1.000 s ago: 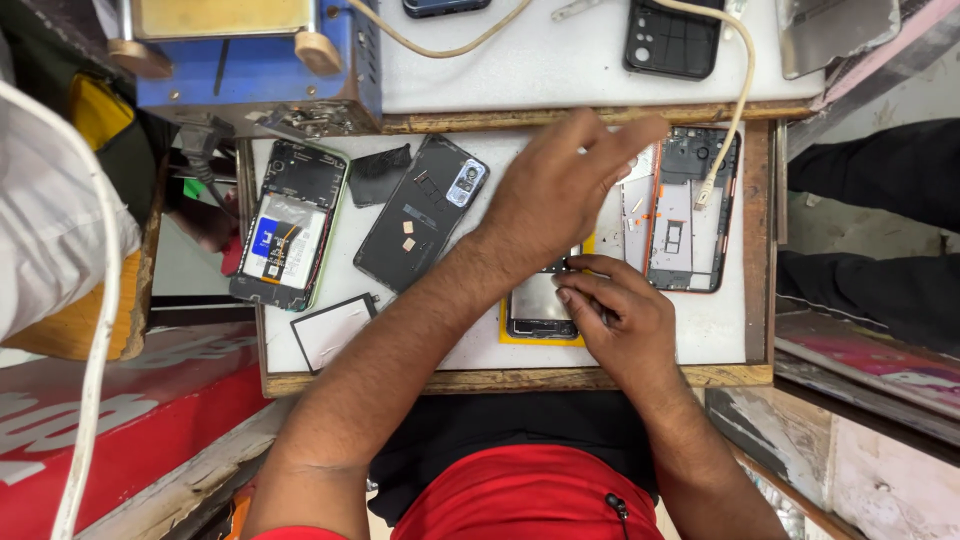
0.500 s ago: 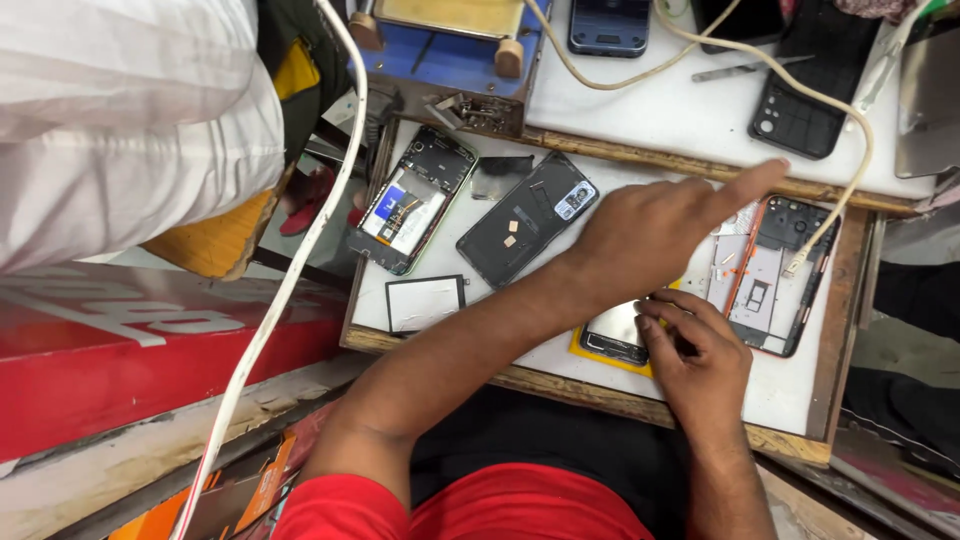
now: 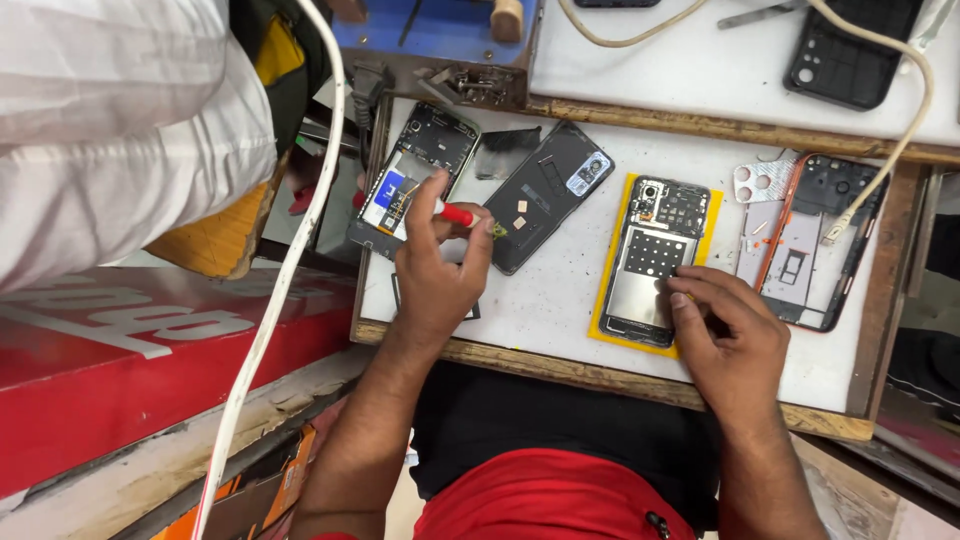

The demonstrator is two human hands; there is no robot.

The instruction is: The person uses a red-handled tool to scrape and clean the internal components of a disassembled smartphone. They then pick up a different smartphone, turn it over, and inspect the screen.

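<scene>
On the white worktop [image 3: 560, 300], the left hand [image 3: 435, 270] grips a red-handled screwdriver [image 3: 462, 216] beside a black back cover [image 3: 548, 195]. The right hand [image 3: 730, 335], fingers curled, apparently presses the opened phone [image 3: 655, 260] on its yellow mat [image 3: 612, 300].

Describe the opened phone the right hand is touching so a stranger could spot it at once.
Start at the white work board with the wooden rim in front of the person. Three opened phones lie on it; take the middle opened phone, under the right hand. It alone rests on a yellow mat and shows a large silver metal plate.
</scene>
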